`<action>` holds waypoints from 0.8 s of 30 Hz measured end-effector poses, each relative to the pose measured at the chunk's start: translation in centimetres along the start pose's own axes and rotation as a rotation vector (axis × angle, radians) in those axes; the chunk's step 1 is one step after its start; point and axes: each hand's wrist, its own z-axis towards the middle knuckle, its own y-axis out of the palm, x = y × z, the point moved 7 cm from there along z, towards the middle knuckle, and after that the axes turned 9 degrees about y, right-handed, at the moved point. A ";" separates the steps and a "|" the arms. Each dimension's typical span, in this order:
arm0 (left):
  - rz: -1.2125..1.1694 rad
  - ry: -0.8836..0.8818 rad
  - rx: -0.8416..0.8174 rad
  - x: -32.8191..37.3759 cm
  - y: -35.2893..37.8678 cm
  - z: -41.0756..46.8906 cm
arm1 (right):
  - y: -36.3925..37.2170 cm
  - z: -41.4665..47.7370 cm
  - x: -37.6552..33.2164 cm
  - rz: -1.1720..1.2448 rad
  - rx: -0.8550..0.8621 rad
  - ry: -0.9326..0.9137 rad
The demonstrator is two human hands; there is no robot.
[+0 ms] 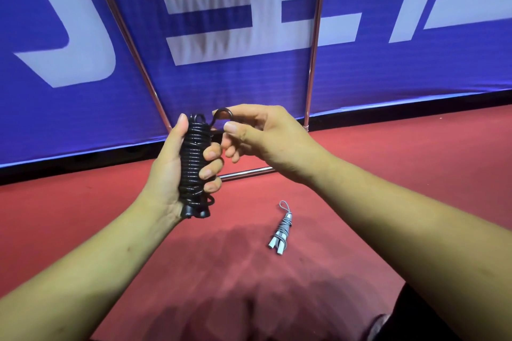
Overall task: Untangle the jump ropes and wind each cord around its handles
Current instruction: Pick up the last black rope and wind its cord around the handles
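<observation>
Left hand (169, 163) round black rope (193, 158) (upright)

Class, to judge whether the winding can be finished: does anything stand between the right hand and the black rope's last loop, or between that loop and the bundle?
Nothing visible does. The right hand pinches the loop, right beside the black bundle gripped by the left hand.

Sports hall | red court flooring (401, 174) met a blue banner (221, 97) with large white lettering | steel poles (314, 44) stood before it
</observation>
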 end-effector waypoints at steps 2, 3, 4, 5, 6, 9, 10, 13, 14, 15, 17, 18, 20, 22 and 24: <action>-0.059 -0.022 -0.022 -0.2 0.2 -0.2 | -0.3 0.3 0.3 0.008 0.045 0.016; -0.079 -0.034 -0.037 -0.4 0.4 -0.3 | -0.3 0.4 0.5 0.032 0.057 0.028; -0.091 -0.044 -0.056 -0.5 0.5 -0.4 | -0.2 0.5 0.8 0.083 0.054 0.039; -0.097 -0.052 -0.075 -0.7 0.6 -0.4 | 0.0 0.5 1.0 0.157 0.046 0.050; -0.098 -0.057 -0.090 -0.8 0.6 -0.4 | 0.2 0.5 1.3 0.240 0.038 0.064; -0.096 -0.058 -0.100 -1.1 0.6 -0.5 | 0.3 0.6 1.9 0.423 0.053 0.118; -0.096 -0.055 -0.105 -1.1 0.7 -0.6 | 0.3 0.6 2.0 0.457 0.056 0.125; -0.084 -0.064 -0.107 -1.3 1.1 -1.0 | 0.2 0.9 1.9 0.499 0.049 0.134; -0.068 -0.063 -0.099 -1.4 1.1 -1.1 | 0.2 0.9 1.8 0.489 0.049 0.138; -0.048 -0.060 -0.096 -1.4 1.1 -1.2 | 0.1 0.9 1.7 0.470 0.049 0.142; 0.010 -0.042 -0.104 -1.4 0.9 -1.3 | -0.2 0.8 1.4 0.427 0.049 0.146; 0.041 -0.037 -0.105 -1.3 0.8 -1.3 | -0.3 0.7 1.2 0.400 0.049 0.147; 0.091 -0.057 -0.114 -1.3 0.6 -1.2 | -0.8 0.6 0.8 0.298 0.051 0.136; 0.110 -0.111 -0.154 -1.5 0.7 -1.2 | -1.4 0.5 0.3 0.113 0.062 0.121; 0.102 -0.152 -0.192 -1.6 0.7 -1.3 | -1.7 0.2 0.0 -0.052 0.048 0.123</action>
